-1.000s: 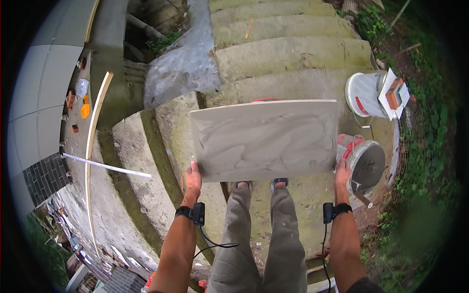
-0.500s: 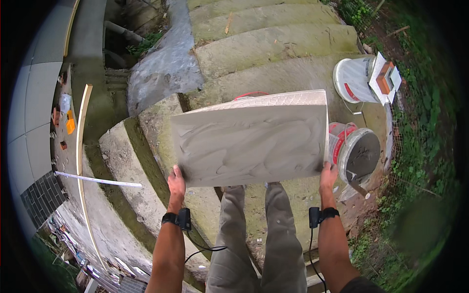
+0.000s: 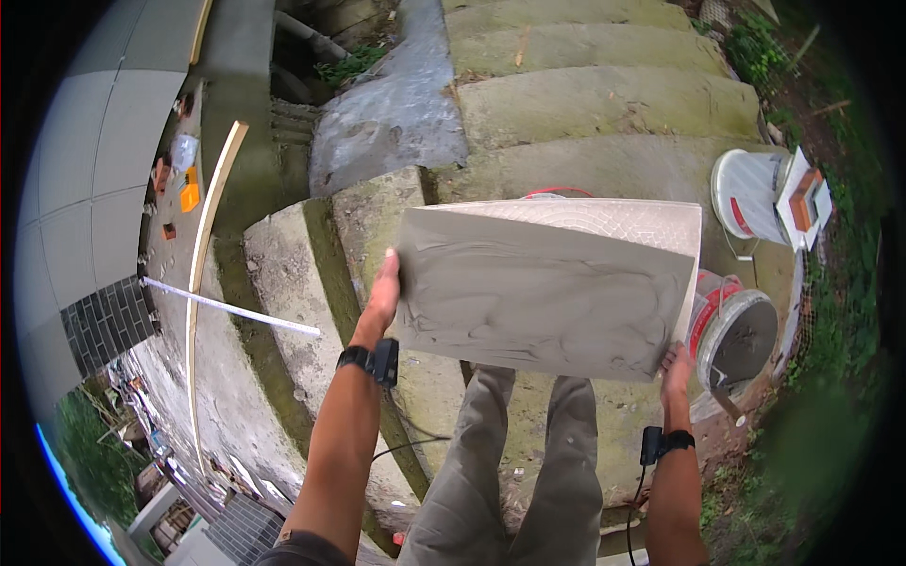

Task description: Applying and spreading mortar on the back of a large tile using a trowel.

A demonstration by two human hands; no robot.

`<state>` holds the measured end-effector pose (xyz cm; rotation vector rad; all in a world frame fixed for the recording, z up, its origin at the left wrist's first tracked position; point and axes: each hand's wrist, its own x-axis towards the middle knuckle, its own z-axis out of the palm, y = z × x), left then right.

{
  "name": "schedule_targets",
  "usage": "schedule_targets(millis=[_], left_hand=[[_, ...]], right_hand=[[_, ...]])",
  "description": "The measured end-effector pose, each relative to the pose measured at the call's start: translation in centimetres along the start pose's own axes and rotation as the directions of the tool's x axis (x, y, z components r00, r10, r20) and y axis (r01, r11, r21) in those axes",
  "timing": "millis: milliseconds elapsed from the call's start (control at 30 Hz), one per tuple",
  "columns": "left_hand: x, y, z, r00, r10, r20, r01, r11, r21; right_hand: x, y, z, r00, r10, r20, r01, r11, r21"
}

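Note:
A large rectangular tile (image 3: 538,294) hangs before my legs, its upturned face spread with swirled grey mortar. My left hand (image 3: 384,291) grips its left edge, thumb up along the side. At the lower right corner, my right hand (image 3: 676,368) has its fingers closed on the tile. The tile slants, with its left end farther from me than its right. Just beyond it lies a second tile's pale patterned surface (image 3: 651,223), partly covered by the held one. What supports that second tile is mostly hidden.
Right of the tiles a tilted-looking bucket (image 3: 746,330) holds grey mortar and a handled tool. Farther right, a white bucket (image 3: 750,193) carries a white board and an orange-brown block. Concrete steps (image 3: 604,99) rise ahead. At left lie a wooden strip (image 3: 203,245) and a white measuring strip (image 3: 231,307).
The mortar-covered tile has turned clockwise, its left end swinging away from me and its right end nearer. More of the patterned tile shows. My view has shifted left.

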<state>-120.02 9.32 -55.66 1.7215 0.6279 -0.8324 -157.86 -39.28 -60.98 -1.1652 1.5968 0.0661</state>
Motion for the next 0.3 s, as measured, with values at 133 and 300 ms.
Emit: schedule_targets(millis=[133, 300], left_hand=[[2.0, -1.9, -0.8, 0.996, -0.081, 0.033, 0.084, 0.991, -0.105], [0.0, -4.0, -4.0, 0.98, 0.029, 0.195, 0.03, 0.957, -0.29]], right_hand=[[-1.3, -0.7, -0.5, 1.0, 0.007, -0.006, -0.007, 0.999, -0.045], [-6.6, -2.1, -1.9, 0.994, 0.019, 0.11, -0.009, 0.996, -0.093]])
